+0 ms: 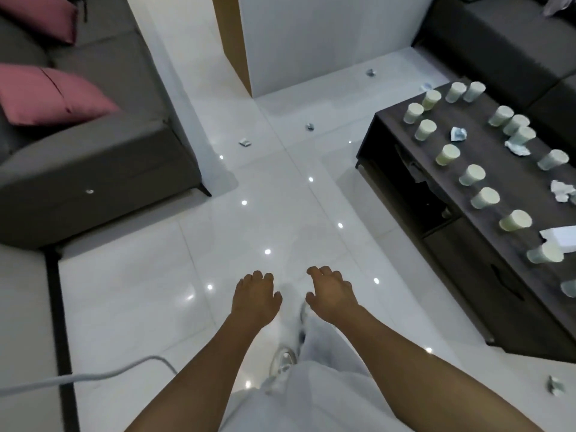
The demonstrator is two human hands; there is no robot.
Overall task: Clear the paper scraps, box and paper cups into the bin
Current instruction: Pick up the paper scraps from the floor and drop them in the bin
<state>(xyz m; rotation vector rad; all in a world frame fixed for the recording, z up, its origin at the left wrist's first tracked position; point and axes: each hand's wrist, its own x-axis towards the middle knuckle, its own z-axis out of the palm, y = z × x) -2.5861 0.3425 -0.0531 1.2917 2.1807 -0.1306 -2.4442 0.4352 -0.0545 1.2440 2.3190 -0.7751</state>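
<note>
Both the left hand (255, 294) and right hand (330, 291) hang empty, fingers loosely relaxed, above the floor (156, 291). Upturned paper cups (473, 175) and paper scraps (458, 134) cover the dark counter (467, 244) to the right; no bin shows. Best to stack cups before carrying

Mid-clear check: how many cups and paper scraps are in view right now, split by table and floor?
Cups on the table: 15, one cut off at the frame edge
Table scraps: 3
Floor scraps: 5
Total: 23
</note>
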